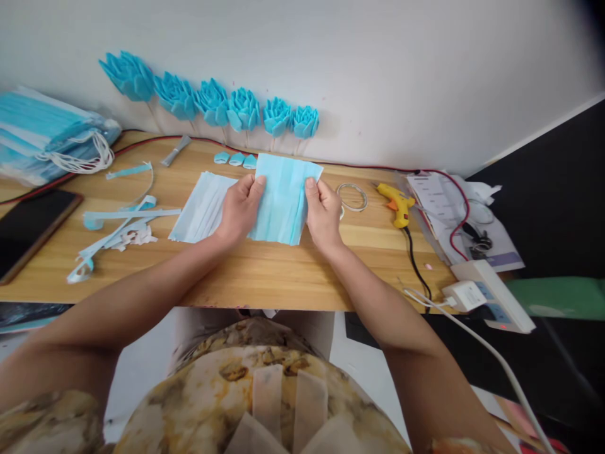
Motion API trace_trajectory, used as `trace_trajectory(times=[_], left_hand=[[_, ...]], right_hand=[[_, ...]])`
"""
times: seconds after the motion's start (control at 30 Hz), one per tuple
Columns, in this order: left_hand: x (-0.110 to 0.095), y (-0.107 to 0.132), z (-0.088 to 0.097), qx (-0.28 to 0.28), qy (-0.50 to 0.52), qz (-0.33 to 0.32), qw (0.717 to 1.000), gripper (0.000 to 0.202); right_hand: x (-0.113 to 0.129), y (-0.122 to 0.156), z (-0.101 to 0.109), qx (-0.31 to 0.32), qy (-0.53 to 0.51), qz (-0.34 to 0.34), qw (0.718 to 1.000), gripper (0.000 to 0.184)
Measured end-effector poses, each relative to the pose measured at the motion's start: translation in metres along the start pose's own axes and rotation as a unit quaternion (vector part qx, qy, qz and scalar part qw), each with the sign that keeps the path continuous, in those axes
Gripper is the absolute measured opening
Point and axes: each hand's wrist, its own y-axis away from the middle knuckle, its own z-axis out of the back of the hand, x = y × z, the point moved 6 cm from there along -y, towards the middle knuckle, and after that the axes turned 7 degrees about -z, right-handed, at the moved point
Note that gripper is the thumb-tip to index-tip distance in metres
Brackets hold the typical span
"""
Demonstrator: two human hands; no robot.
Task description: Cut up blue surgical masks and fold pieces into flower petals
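A light blue sheet of face-mask fabric [282, 200], with fold creases down it, is stretched between my two hands above the wooden table. My left hand [241, 211] pinches its left edge, thumb on top. On the opposite edge my right hand [324, 211] grips it the same way. Partly behind my left hand lies another pale mask sheet [203, 205] with pleats. Just beyond the held sheet sit several small blue folded petals [236, 159], the rightmost close to the sheet's top corner.
Several blue fabric flowers [212, 101] on sticks lean along the wall. Cut strips [127, 221], a phone [35, 227] and bagged masks [47, 135] lie left. Rightward are a wire coil [353, 197], yellow glue gun [397, 203], papers [439, 205] and a power strip [503, 306] with cords.
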Motion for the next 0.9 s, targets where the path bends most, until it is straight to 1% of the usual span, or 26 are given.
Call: trace_trajectory(times=[0.13, 0.23, 0.3, 0.47, 0.7, 0.83, 0.9], left_hand=[[-0.002, -0.002, 0.001, -0.015, -0.010, -0.014, 1.000, 0.037], [-0.004, -0.005, 0.006, -0.039, 0.005, -0.014, 0.999, 0.036], [-0.005, -0.008, 0.009, -0.043, 0.009, -0.011, 0.999, 0.037], [-0.006, -0.011, 0.012, -0.038, 0.012, -0.015, 0.999, 0.042], [-0.003, -0.010, 0.009, -0.033, 0.035, -0.002, 0.999, 0.033], [-0.001, -0.009, 0.008, -0.026, 0.043, 0.007, 0.999, 0.033], [0.001, -0.010, 0.009, -0.027, 0.046, 0.014, 0.998, 0.034]], right_hand=[[0.009, 0.001, 0.004, -0.021, 0.032, 0.017, 0.999, 0.061], [0.009, -0.001, 0.007, -0.028, 0.011, 0.018, 0.999, 0.058], [0.006, -0.003, 0.007, -0.024, -0.010, 0.016, 1.000, 0.057], [0.000, -0.006, 0.005, -0.028, -0.020, 0.011, 0.999, 0.057], [0.001, -0.004, 0.004, -0.022, -0.041, 0.012, 0.999, 0.056], [0.002, -0.003, 0.006, -0.026, -0.030, 0.012, 0.999, 0.058], [-0.001, -0.005, 0.006, -0.013, -0.037, 0.001, 0.999, 0.059]])
